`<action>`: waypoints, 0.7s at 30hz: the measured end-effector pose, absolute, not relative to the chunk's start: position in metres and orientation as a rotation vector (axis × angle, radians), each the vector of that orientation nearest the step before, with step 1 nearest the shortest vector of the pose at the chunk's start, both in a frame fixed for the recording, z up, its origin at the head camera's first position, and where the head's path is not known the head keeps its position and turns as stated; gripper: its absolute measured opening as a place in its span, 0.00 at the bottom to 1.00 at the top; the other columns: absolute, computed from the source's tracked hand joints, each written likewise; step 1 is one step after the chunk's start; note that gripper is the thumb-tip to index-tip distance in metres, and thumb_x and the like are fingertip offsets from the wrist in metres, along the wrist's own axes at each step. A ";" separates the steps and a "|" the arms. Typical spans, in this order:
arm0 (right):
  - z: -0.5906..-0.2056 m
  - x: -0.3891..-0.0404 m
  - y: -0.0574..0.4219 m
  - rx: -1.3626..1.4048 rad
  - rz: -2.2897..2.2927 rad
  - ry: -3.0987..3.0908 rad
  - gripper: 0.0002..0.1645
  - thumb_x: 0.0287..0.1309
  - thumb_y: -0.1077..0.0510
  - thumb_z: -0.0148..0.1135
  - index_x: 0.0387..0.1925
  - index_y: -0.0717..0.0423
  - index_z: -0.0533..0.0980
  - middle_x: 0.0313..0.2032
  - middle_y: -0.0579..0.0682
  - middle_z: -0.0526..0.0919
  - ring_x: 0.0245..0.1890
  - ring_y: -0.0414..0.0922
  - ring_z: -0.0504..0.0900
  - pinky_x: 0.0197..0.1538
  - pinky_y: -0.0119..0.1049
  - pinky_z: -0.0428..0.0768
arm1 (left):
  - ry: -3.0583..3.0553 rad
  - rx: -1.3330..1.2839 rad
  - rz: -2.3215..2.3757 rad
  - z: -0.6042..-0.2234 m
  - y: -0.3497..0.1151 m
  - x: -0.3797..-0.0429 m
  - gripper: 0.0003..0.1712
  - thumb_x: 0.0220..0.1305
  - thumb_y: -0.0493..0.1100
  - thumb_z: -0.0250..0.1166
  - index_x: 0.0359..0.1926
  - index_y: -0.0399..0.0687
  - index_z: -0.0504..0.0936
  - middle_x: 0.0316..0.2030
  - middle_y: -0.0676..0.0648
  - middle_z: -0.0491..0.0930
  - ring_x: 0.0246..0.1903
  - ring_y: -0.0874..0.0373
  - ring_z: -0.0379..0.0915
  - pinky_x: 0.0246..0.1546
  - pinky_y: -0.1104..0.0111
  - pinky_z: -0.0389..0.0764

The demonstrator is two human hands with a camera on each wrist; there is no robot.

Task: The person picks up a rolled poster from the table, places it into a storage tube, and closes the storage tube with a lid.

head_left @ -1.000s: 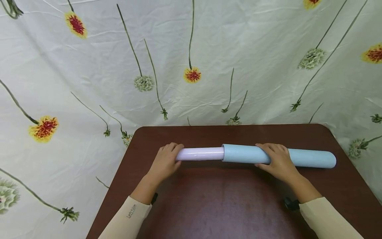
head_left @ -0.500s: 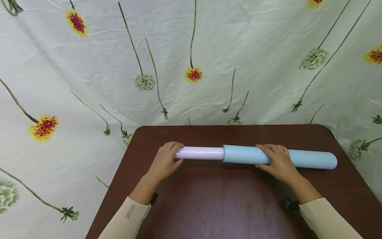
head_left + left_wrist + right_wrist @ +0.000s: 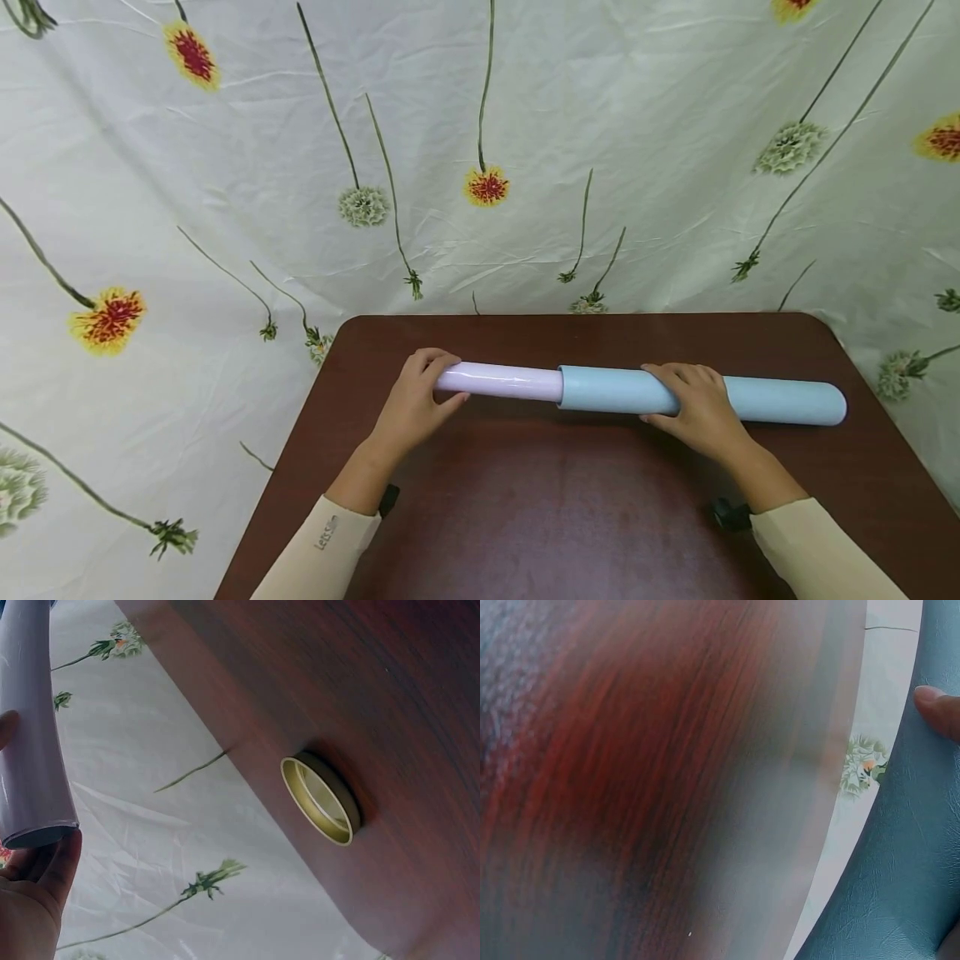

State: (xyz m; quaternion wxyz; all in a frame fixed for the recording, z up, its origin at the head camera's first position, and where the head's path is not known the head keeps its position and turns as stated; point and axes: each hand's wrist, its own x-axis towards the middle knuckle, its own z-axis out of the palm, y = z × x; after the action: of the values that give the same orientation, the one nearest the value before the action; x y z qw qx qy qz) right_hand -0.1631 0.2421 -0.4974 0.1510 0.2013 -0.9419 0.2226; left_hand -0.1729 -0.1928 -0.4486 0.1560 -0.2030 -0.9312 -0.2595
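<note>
A glossy lilac roll (image 3: 506,381) lies partly inside the mouth of a light blue tube (image 3: 611,390). My left hand (image 3: 414,398) holds the roll's outer end, thumb on the near side. In the left wrist view, the fingers of my left hand (image 3: 37,900) touch the rim of the roll's dark, hollow end (image 3: 37,837). Around the middle of the tube, my right hand (image 3: 701,408) grips from above; its thumb shows against the blue surface in the right wrist view. The roll's inserted part is hidden by the tube.
A round gold cap (image 3: 319,799) sits on the dark red-brown table (image 3: 555,508), near its edge in the left wrist view. A white floral cloth (image 3: 637,100) hangs behind the table and along its left side.
My left hand has shifted slightly left and up toward the roll's end, and the roll's left end has risen a little. My right hand and the blue tube stay nearly still.
</note>
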 end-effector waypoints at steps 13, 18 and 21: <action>-0.499 -0.164 0.240 0.553 0.639 -2.707 0.48 0.41 0.51 0.83 0.67 0.48 0.72 0.55 0.59 0.80 0.56 0.61 0.76 0.64 0.65 0.59 | -2.675 -0.505 -0.760 -0.450 -0.193 -0.171 0.34 0.51 0.50 0.80 0.57 0.45 0.79 0.53 0.42 0.76 0.53 0.46 0.74 0.53 0.52 0.79; -0.501 -0.163 0.239 0.548 0.633 -2.701 0.49 0.41 0.51 0.83 0.67 0.49 0.73 0.55 0.59 0.80 0.56 0.61 0.75 0.65 0.65 0.59 | -2.652 -0.505 -0.784 -0.452 -0.192 -0.170 0.34 0.53 0.51 0.79 0.58 0.47 0.79 0.53 0.43 0.77 0.51 0.47 0.77 0.52 0.53 0.80; -0.502 -0.163 0.239 0.545 0.631 -2.700 0.49 0.41 0.50 0.83 0.67 0.49 0.72 0.55 0.59 0.80 0.56 0.61 0.75 0.65 0.64 0.58 | -2.662 -0.491 -0.807 -0.454 -0.191 -0.170 0.36 0.54 0.52 0.79 0.61 0.47 0.77 0.55 0.43 0.76 0.50 0.48 0.78 0.52 0.54 0.80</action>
State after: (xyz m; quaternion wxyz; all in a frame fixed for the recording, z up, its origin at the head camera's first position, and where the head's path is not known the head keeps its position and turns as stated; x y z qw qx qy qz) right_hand -0.1629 0.2392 -0.5023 0.1572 0.1903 -0.9436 0.2206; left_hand -0.1696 -0.1911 -0.4537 0.1580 -0.1716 -0.9306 -0.2821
